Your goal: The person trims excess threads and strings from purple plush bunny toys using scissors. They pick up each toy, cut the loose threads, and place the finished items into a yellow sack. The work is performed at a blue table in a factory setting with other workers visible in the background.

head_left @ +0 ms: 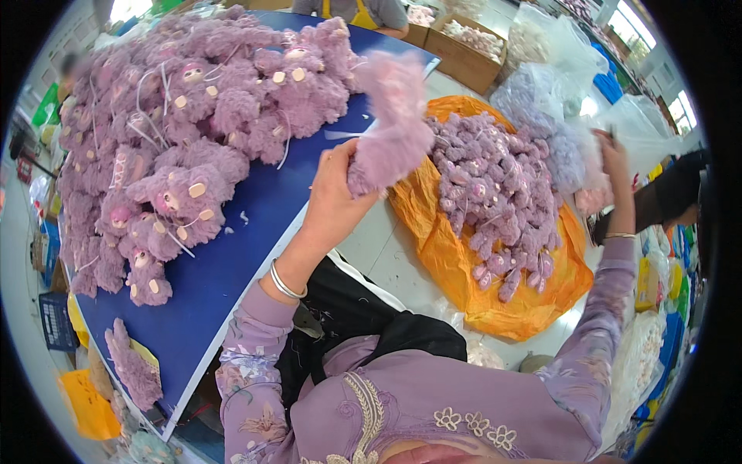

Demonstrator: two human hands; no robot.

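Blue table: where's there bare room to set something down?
Mainly the strip of blue table between the plush pile and the left sleeve, bar some white scraps. The pile crowds the far and left parts; a lone purple plush occupies the bottom corner.

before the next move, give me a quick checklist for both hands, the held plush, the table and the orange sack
1. Left hand grips the held plush: ok, fingers around its lower part.
2. Held plush details readable: not ok, its upper part is motion-blurred.
3. Right hand free: cannot tell; something dark and thin shows at its fingers, too small to identify.
4. Blue table free of scraps: not ok, small white bits lie beside the plush pile.
5. Orange sack open: ok, spread wide, with purple plush toys inside.
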